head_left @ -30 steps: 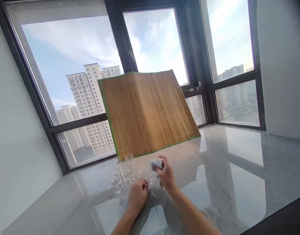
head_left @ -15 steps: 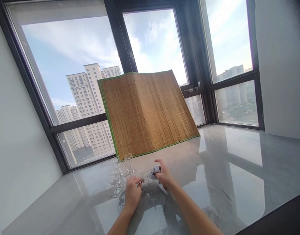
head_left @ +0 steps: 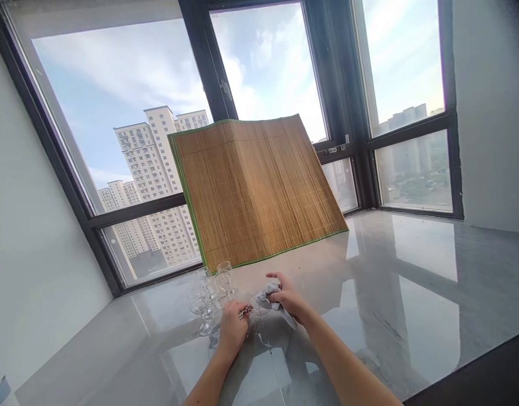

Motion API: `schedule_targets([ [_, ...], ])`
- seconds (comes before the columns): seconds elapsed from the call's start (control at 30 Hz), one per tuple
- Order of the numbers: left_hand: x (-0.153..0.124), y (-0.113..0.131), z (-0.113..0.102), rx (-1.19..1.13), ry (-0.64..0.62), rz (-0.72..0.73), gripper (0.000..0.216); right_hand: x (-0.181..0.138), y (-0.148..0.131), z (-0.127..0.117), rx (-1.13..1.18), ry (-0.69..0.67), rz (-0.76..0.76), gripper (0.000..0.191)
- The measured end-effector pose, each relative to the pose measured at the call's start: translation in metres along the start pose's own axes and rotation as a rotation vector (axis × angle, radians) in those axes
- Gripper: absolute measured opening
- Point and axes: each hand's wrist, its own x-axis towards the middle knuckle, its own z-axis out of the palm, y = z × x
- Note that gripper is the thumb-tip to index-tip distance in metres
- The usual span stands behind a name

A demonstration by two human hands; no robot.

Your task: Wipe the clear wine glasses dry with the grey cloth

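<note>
My left hand (head_left: 234, 327) is closed around the stem end of a clear wine glass (head_left: 255, 303), which lies tilted with its bowl toward the right. A pale grey cloth (head_left: 268, 297) is bunched in my right hand (head_left: 287, 296) and pressed against the bowl; my index finger sticks out from it. Part of the cloth hangs below the hand. Left of my hands several clear stemmed glasses (head_left: 206, 326) stand grouped on the glossy grey stone sill (head_left: 158, 338). The far side of the held glass is hidden by the cloth and fingers.
A bamboo mat (head_left: 259, 192) with green edging leans against the dark window frame (head_left: 136, 210) behind the glasses. White walls (head_left: 35, 242) close off both sides. Something white and blue (head_left: 1, 389) shows at the lower left corner.
The cloth in my right hand has shifted over the bowl and covers more of it. My left hand keeps its grip on the glass. The view has tilted slightly.
</note>
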Motion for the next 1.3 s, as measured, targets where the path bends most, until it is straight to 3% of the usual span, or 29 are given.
schedule_targets([
  [0.23, -0.001, -0.002, 0.003, 0.113, -0.051, -0.011, 0.029, 0.002, -0.002, -0.003, 0.223, 0.026, 0.015, 0.067],
  [0.43, -0.005, 0.002, 0.009, 0.078, 0.035, -0.053, 0.04, 0.007, 0.001, 0.0, 0.205, 0.315, -0.077, 0.067],
  [0.6, -0.005, 0.009, 0.008, 0.025, 0.155, -0.015, 0.045, 0.013, 0.008, -0.003, 0.112, 0.427, -0.077, 0.061],
  [0.67, -0.005, 0.013, 0.007, -0.038, 0.183, -0.065, 0.049, 0.012, 0.008, -0.003, 0.122, 0.397, -0.074, 0.061],
  [0.77, -0.007, 0.021, 0.005, -0.177, 0.163, -0.161, 0.055, 0.008, 0.009, 0.002, 0.089, 0.206, -0.056, 0.063],
  [0.87, -0.009, 0.026, 0.004, -0.262, 0.142, -0.167, 0.06, 0.004, 0.013, 0.009, -0.024, 0.018, -0.034, 0.061],
  [0.97, -0.009, 0.025, 0.005, -0.318, 0.168, -0.17, 0.058, 0.003, 0.018, 0.011, -0.11, -0.071, -0.016, 0.055],
  [1.13, -0.007, 0.015, 0.009, -0.37, 0.193, -0.263, 0.055, 0.01, 0.023, 0.009, -0.218, 0.021, 0.021, 0.048],
  [1.23, -0.006, 0.013, 0.009, -0.34, 0.216, -0.226, 0.052, 0.014, 0.029, 0.01, -0.282, 0.097, 0.029, 0.049],
  [1.3, -0.006, 0.015, 0.007, -0.344, 0.217, -0.186, 0.049, 0.013, 0.031, 0.011, -0.285, 0.059, 0.028, 0.053],
])
